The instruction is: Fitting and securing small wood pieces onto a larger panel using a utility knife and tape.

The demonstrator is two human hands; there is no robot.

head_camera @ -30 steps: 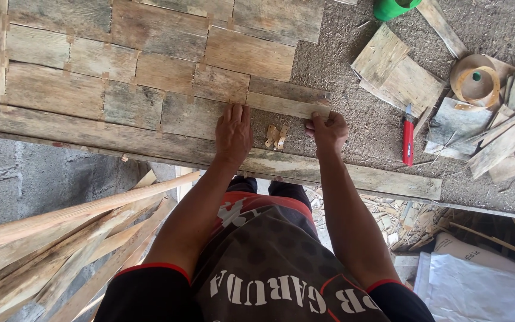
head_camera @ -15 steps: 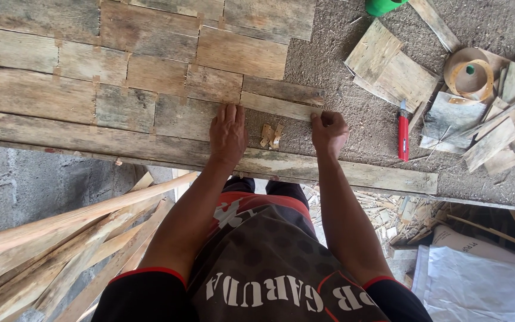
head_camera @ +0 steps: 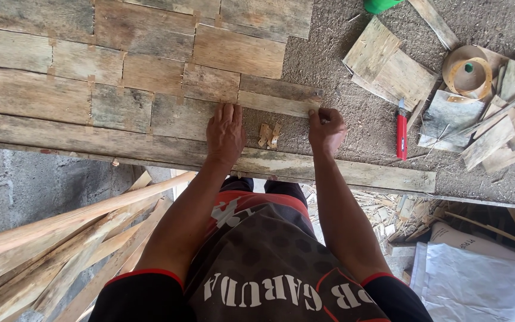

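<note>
Gritty worktop (head_camera: 353, 128) mid-frame, left hand (head_camera: 225, 134) flat, fingers released on wood strip (head_camera: 278, 104), right hand (head_camera: 326, 128) clenched at its end, fingertips hidden.

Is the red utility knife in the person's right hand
No, the red utility knife lies on the gritty board surface apart from the right hand, which grips the end of a thin wooden strip.

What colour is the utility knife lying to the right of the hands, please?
Red, seen in the head view: the utility knife on the grey surface.
</note>
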